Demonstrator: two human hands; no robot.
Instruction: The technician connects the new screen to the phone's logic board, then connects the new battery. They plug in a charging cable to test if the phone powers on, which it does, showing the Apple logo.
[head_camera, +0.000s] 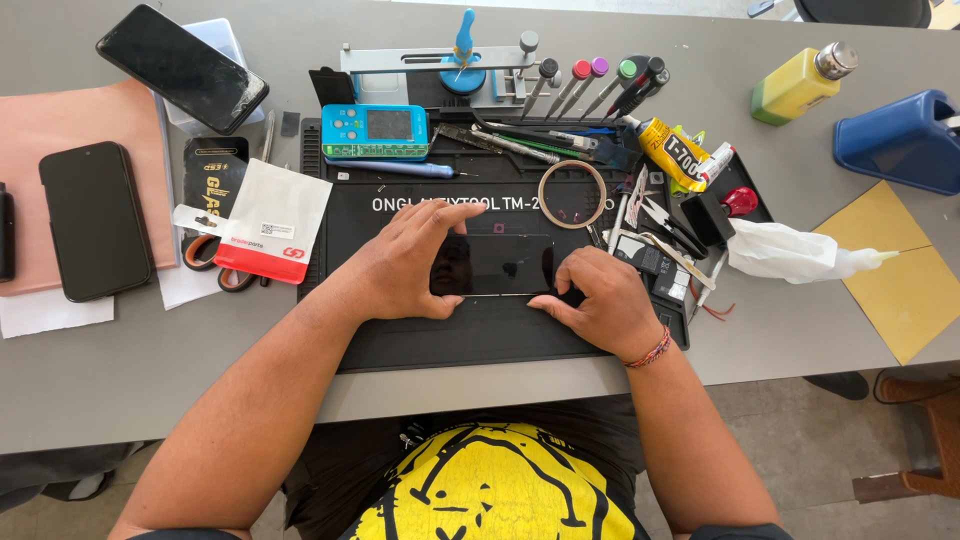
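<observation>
From my remote seat I saw, at the far left of the grey tabletop, a black smartphone lying face up on a pink sheet, with a second, cracked dark phone resting above it on a clear plastic box. Next came a white and red flat pouch at the left edge of the black rubber work mat. My left hand lay on the mat, its fingers curled over the left end and top edge of a dark glossy phone screen, clamped on it. That screen lay flat in the middle of the mat, between both hands. My right hand pressed at its lower right corner, fingers bent together against the edge. Behind the hands sat a blue handheld tester and a ring of tape. Farther right lay a yellow glue tube, a crumpled white wipe, a yellow bottle and a blue plastic tray.
</observation>
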